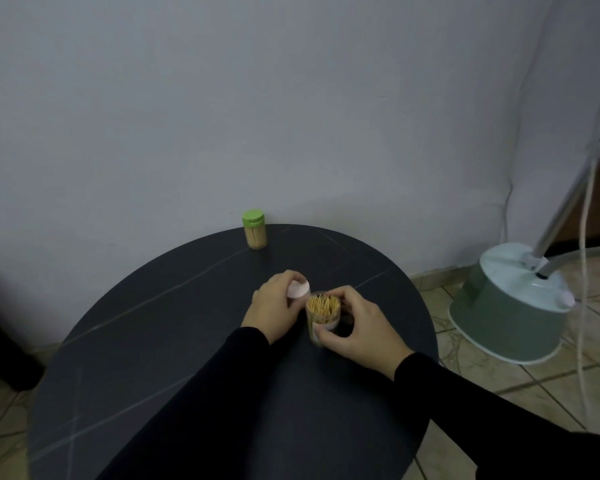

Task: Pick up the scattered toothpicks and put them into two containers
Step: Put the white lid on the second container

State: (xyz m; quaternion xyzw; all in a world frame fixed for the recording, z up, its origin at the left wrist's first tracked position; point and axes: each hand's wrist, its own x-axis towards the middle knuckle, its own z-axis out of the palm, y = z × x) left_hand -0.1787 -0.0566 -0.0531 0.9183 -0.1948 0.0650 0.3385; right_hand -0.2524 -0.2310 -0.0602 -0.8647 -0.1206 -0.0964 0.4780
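The round, dark, faintly veined table [187,341] is carrying everything, with the green-capped jar [255,229] of toothpicks sitting upright at its far edge by the wall. Mid-table, the right hand [357,327] is curling round the clear open jar [323,318], packed with pale wooden toothpicks [323,304]. Just left of that jar, the left hand [274,306] is gripping the smooth pink lid [298,289].

Head view, down (close) over table [153,341]

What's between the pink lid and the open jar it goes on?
Nothing visible. The left hand holds the pink lid right beside the open jar, which the right hand grips. The jar's mouth is uncovered, toothpicks showing.
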